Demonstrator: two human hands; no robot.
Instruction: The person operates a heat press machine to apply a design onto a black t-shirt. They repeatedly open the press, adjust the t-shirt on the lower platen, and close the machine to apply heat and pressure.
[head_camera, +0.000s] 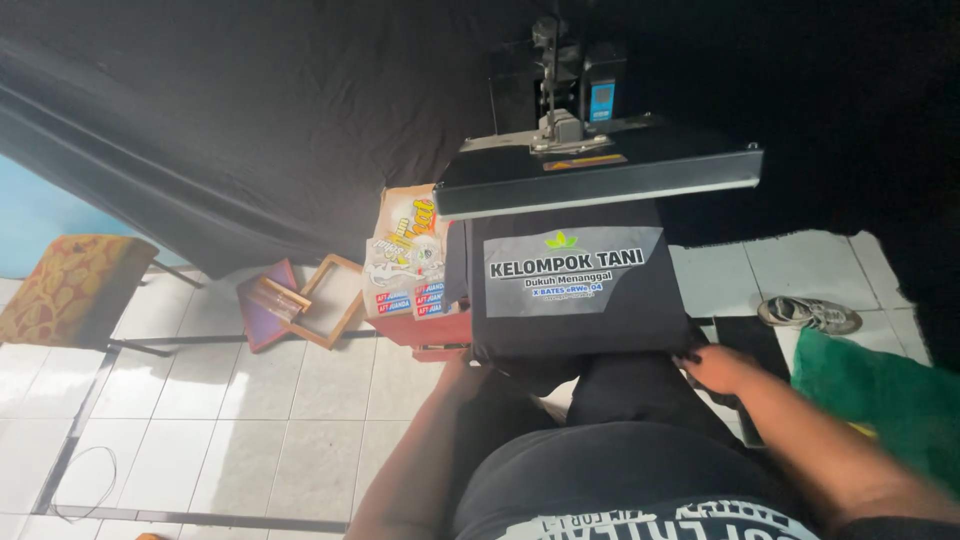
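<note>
Head view: your two hands flank one black shirt (580, 290) on one open heat press (600, 175), its grey transfer sheet facing up between them. Left hand (462, 375) seemingly grips the hem; right hand (718, 368) pinches its corner.

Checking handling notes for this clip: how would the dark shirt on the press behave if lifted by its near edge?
The dark shirt probably goes floppy: its near edge already drapes over the lower platen. The grey transfer sheet lying on it looks loose and might slide off. Likely light, since both hands grip only its corners.
</note>
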